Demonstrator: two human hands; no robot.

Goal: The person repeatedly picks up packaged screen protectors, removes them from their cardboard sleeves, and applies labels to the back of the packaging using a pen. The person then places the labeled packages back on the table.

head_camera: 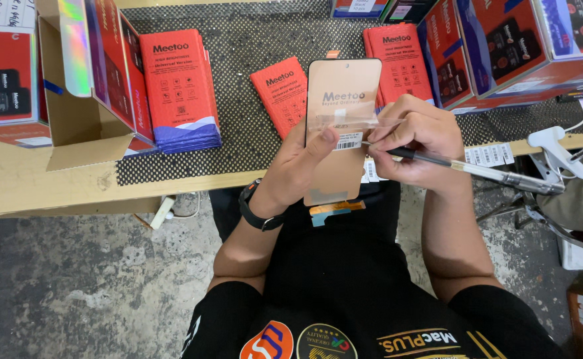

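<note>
The left hand [298, 169] gripped a tan phone screen panel [340, 100] upright at centre, thumb pressing a small white label [349, 140]. The right hand [414, 136], at three o'clock, closed around a black pen [477, 170] and pinched the label's edge. Red boxes [178, 86] lay at ten o'clock.

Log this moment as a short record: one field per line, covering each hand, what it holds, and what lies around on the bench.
left hand: left hand grips the phone screen panel upright, thumb on its white label sticker
right hand: right hand holds a black pen, tip by the sticker
wrist: dark smartwatch on the left wrist
panel tail: orange flex cable hangs below the panel
surface: black mesh mat on a wooden bench
nearby: stack of red flat boxes; open cardboard carton; strip of label stickers
</note>
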